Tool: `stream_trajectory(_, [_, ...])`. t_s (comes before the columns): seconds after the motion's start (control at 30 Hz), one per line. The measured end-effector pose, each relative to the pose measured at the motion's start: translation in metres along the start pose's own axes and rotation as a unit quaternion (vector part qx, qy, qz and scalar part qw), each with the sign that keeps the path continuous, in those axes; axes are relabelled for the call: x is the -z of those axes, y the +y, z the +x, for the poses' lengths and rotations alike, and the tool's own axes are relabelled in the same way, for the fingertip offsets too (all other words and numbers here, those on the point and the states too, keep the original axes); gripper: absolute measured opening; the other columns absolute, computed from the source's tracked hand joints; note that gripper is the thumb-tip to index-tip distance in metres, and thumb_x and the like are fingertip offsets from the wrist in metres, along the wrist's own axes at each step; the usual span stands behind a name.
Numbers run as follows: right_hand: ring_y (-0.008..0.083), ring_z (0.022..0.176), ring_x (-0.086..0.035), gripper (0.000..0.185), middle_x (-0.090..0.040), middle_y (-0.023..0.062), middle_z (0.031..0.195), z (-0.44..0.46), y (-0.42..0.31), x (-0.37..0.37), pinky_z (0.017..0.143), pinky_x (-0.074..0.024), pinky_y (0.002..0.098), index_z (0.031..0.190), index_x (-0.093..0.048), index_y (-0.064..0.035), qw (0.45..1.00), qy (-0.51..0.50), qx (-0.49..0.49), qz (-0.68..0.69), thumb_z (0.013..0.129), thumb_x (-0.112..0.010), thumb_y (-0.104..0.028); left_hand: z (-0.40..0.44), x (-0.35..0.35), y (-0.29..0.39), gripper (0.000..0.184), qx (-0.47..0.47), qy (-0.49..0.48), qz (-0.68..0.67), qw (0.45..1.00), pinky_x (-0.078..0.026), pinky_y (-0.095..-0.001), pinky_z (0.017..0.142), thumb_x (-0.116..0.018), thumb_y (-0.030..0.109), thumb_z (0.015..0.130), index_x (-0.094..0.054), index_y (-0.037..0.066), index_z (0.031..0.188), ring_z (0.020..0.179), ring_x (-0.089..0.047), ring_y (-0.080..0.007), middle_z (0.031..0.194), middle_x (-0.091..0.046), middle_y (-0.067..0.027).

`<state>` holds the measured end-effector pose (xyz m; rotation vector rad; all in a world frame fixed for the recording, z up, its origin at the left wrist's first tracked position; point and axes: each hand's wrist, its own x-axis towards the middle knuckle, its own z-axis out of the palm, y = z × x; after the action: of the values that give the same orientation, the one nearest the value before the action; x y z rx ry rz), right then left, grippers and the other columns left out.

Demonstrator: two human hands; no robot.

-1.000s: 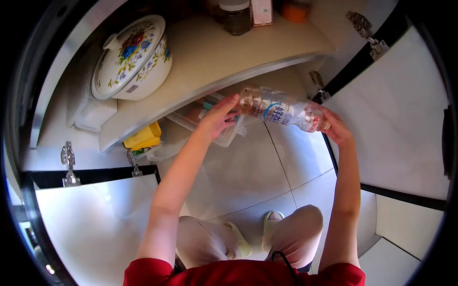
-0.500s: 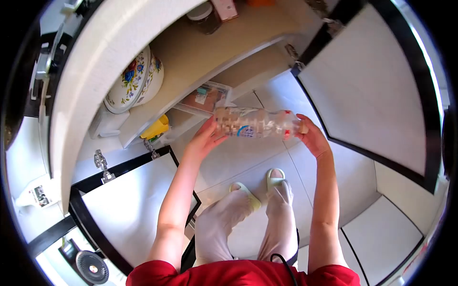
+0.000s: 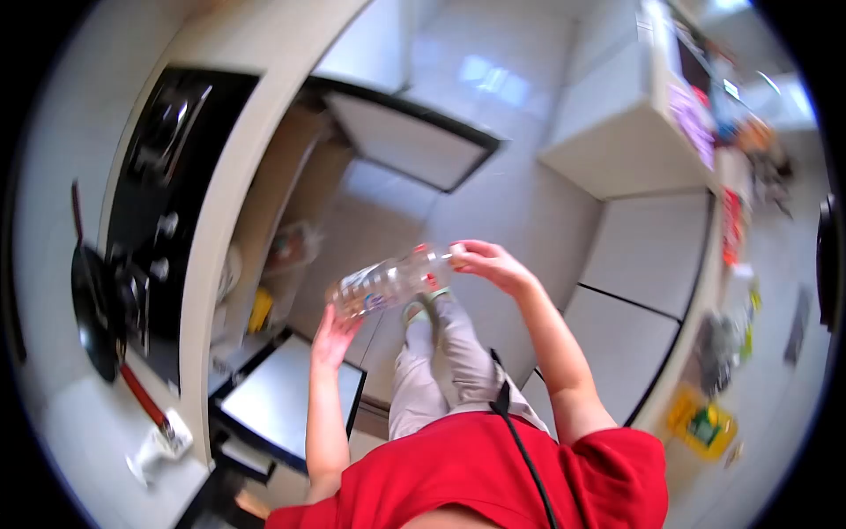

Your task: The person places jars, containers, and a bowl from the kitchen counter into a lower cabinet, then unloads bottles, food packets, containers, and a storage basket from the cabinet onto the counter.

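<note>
A clear plastic bottle point(image 3: 379, 284) with a printed label lies slantwise in front of me, held between both hands above the floor. My left hand point(image 3: 335, 335) is against its base end, lower left, with the fingers on the plastic. The fingers of my right hand point(image 3: 492, 264) are closed around the cap end, at the upper right. Whether anything is inside the bottle I cannot make out, as the picture is blurred.
Two cabinet doors, one near point(image 3: 282, 397) and one farther off point(image 3: 410, 141), stand open at left. Above them the counter holds a black stove point(image 3: 167, 220) and a pan point(image 3: 95, 309). On the right counter is a yellow bottle point(image 3: 702, 423).
My view has swung to the right, away from the cabinet's inside. The bottle has gone from nearly level to tilted, its cap end higher in view; both hands still hold it.
</note>
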<state>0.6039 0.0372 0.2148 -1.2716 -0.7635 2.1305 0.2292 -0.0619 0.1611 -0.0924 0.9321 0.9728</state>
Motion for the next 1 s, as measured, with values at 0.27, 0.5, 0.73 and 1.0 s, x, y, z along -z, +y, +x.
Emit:
stream_trajectory(0.27, [0.0148, 0.102, -0.055, 0.05, -0.058, 0.0058, 0.109, -0.141, -0.035, 0.026, 0.092, -0.0438, 0.0318, 0.121, -0.052, -0.0016, 0.983, 0.135, 0.118, 0.043, 0.081, -0.067, -0.029, 0.013, -0.122, -0.025, 0.049, 0.085, -0.066, 0.06, 0.992, -0.036, -0.0469, 0.102, -0.063, 0.027, 0.084, -0.045, 0.007, 0.125, 0.12, -0.041, -0.0297, 0.129, -0.044, -0.0096])
stream_trajectory(0.5, [0.0143, 0.1, -0.056, 0.052, -0.059, 0.0065, 0.106, -0.239, -0.082, 0.076, 0.089, -0.0455, 0.0299, 0.118, -0.053, -0.0012, 0.948, 0.232, 0.218, -0.002, 0.076, -0.073, -0.025, 0.048, -0.227, -0.075, 0.034, 0.151, -0.134, 0.148, 0.968, -0.039, -0.046, 0.099, -0.057, 0.028, 0.089, -0.052, 0.008, 0.115, 0.117, -0.044, -0.0297, 0.121, -0.05, -0.0053])
stream_trajectory(0.73, [0.013, 0.084, -0.058, 0.054, -0.063, 0.0076, 0.092, -0.348, -0.159, 0.168, 0.077, -0.0478, 0.0265, 0.115, -0.053, -0.0015, 0.882, 0.344, 0.27, -0.178, 0.076, -0.073, -0.032, 0.076, -0.368, -0.186, 0.044, 0.233, -0.211, 0.23, 0.921, -0.039, -0.046, 0.099, -0.049, 0.032, 0.092, -0.038, 0.012, 0.129, 0.116, -0.044, -0.0315, 0.125, -0.047, -0.0111])
stream_trajectory(1.0, [0.0112, 0.078, -0.059, 0.052, -0.063, 0.0092, 0.089, -0.461, -0.268, 0.328, 0.064, -0.05, 0.0246, 0.111, -0.055, 0.0024, 0.833, 0.399, 0.294, -0.247, 0.076, -0.073, -0.031, 0.12, -0.581, -0.33, 0.045, 0.246, -0.27, 0.284, 0.887, -0.04, -0.0435, 0.098, -0.054, 0.032, 0.089, -0.041, 0.012, 0.127, 0.116, -0.045, -0.0272, 0.126, -0.044, -0.0089])
